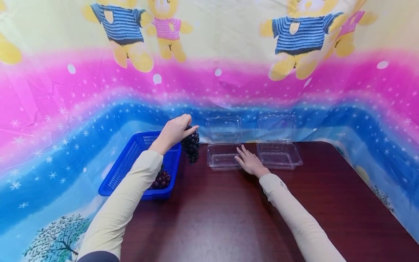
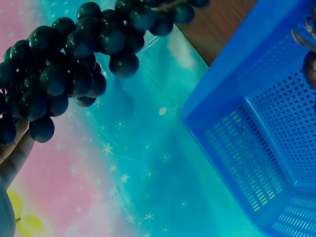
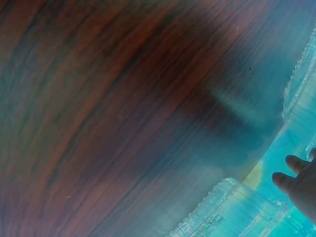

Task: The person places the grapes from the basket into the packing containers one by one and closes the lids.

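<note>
In the head view my left hand (image 1: 175, 131) holds a bunch of dark grapes (image 1: 191, 145) by its top, with the bunch hanging over the table beside a blue basket (image 1: 112, 182). The left wrist view shows the same dark grapes (image 2: 74, 54) close up, fingers partly behind them. More reddish grapes (image 1: 161, 180) lie in the basket's near right corner. My right hand (image 1: 250, 162) stretches out with extended fingers at the right side of a clear plastic box (image 1: 219, 167); whether it touches the box I cannot tell. A second clear box (image 1: 278, 165) stands to its right.
Both boxes have raised lids, the left lid (image 1: 224, 130) and the right lid (image 1: 276, 128), near the back edge of the brown table (image 1: 209, 222). A printed cloth (image 1: 209, 87) with bears and snowflakes hangs behind and around the table.
</note>
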`<state>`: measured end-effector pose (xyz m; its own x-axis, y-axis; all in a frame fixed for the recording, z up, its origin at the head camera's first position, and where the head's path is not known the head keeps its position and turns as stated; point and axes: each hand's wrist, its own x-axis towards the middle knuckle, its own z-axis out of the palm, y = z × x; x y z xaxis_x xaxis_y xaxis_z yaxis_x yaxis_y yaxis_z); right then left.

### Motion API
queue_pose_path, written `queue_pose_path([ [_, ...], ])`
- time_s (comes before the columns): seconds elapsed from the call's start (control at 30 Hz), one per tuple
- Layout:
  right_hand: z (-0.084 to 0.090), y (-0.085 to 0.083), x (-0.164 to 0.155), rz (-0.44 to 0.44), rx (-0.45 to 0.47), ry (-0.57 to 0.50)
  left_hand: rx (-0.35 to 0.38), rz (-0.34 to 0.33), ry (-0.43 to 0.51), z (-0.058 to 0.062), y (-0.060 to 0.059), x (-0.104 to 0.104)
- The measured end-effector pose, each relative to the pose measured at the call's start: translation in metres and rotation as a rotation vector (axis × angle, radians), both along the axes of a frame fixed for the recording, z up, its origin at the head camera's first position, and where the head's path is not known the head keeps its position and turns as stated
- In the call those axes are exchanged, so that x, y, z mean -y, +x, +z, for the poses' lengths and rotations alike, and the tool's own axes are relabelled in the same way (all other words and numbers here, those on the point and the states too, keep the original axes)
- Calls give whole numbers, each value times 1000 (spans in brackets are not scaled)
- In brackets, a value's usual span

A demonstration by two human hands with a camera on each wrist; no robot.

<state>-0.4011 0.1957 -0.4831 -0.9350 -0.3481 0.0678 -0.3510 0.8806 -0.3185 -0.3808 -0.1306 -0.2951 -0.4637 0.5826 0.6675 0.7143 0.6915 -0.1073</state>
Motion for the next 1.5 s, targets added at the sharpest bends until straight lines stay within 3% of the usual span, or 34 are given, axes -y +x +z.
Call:
queue_pose_path([
  [0.27, 0, -2, 0, -21, 23, 14, 26, -9, -16, -2, -2, -9],
  [1.5, -3, -2, 1, -38, -34, 72, 27, -34, -42, -15, -8, -38],
])
